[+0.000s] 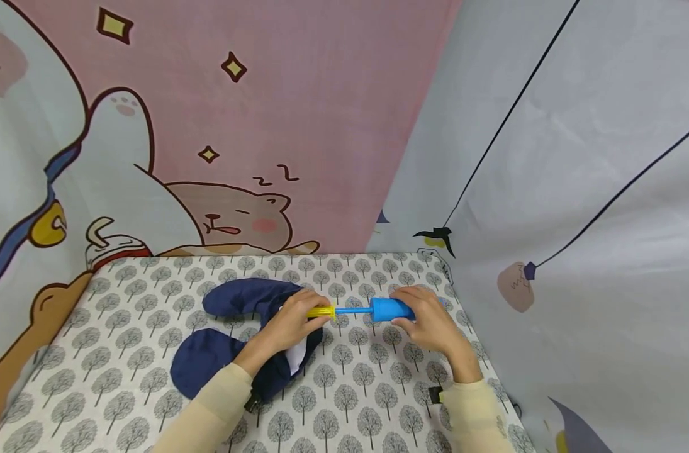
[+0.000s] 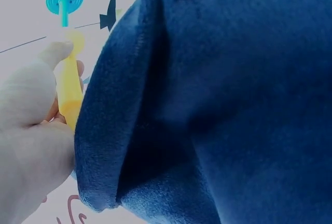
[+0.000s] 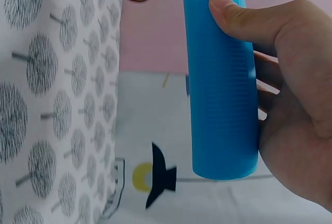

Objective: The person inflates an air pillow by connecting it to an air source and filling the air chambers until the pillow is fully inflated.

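Note:
A hand pump, its blue barrel point(image 1: 387, 309) joined by a thin blue rod point(image 1: 352, 310) to a yellow end piece point(image 1: 324, 311), lies level between the hands. My right hand point(image 1: 431, 319) grips the barrel, thumb along its side in the right wrist view, where the ribbed barrel point(image 3: 220, 89) shows at length. The left hand point(image 1: 293, 322) holds the yellow piece point(image 2: 70, 84). Under and beside that hand is a navy U-shaped neck pillow point(image 1: 205, 358) with a white patch point(image 1: 296, 357). Its plush cloth point(image 2: 233, 79) fills most of the left wrist view, hiding the yellow piece's far end.
Everything is over a white cloth point(image 1: 117, 402) printed with grey trees. A pink cartoon wall hanging point(image 1: 333, 126) stands behind, and a pale one point(image 1: 593, 239) closes the right side. By the pillow's near end is a small black piece point(image 1: 253, 402).

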A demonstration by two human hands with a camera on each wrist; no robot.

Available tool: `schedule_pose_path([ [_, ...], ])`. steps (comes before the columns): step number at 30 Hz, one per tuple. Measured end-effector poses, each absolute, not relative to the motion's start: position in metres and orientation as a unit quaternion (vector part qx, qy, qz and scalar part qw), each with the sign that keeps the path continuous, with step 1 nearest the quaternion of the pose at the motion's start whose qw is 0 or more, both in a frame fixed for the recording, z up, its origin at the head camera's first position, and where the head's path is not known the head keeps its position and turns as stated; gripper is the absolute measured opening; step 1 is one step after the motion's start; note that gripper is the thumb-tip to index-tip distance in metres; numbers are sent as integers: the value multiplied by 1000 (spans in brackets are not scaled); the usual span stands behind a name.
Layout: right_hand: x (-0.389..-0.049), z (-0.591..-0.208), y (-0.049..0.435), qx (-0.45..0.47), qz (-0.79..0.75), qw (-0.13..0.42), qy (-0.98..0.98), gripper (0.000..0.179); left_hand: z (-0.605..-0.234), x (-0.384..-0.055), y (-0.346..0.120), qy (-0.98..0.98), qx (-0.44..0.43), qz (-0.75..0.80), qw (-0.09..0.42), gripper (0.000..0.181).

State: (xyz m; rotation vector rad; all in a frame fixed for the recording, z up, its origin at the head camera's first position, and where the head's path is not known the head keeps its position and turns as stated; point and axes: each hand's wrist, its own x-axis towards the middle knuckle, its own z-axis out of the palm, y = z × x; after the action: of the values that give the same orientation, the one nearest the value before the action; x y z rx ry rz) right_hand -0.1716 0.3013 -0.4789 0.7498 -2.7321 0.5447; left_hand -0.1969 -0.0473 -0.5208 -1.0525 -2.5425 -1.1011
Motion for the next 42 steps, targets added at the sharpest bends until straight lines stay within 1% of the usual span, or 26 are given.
schedule_pose_path([
  [8, -167, -474, 329, 216, 195, 119, -949, 50, -520, -195, -49, -856, -342, -378, 89, 17],
  [12, -166, -473, 335, 197, 191, 110, -955, 50, -519, -194, -48, -855, -340, -381, 93, 18],
  [14, -164, -472, 335, 197, 193, 113, -955, 50, -519, -194, -47, -852, -346, -381, 99, 18],
  [20, -166, -471, 319, 245, 176, 145, -942, 50, -525, -198, -44, -832, -366, -395, 135, 18],
  [23, -167, -476, 307, 265, 171, 156, -936, 51, -526, -196, -45, -832, -366, -395, 134, 18],
  [27, -167, -479, 292, 270, 174, 161, -933, 50, -534, -201, -46, -825, -379, -396, 139, 17],
  [31, -168, -478, 277, 274, 173, 160, -932, 51, -550, -210, -47, -811, -389, -409, 156, 16],
  [38, -171, -480, 257, 281, 162, 153, -934, 53, -542, -203, -44, -814, -378, -414, 151, 17],
  [42, -171, -482, 252, 295, 162, 151, -930, 53, -545, -203, -42, -821, -371, -414, 131, 17],
])
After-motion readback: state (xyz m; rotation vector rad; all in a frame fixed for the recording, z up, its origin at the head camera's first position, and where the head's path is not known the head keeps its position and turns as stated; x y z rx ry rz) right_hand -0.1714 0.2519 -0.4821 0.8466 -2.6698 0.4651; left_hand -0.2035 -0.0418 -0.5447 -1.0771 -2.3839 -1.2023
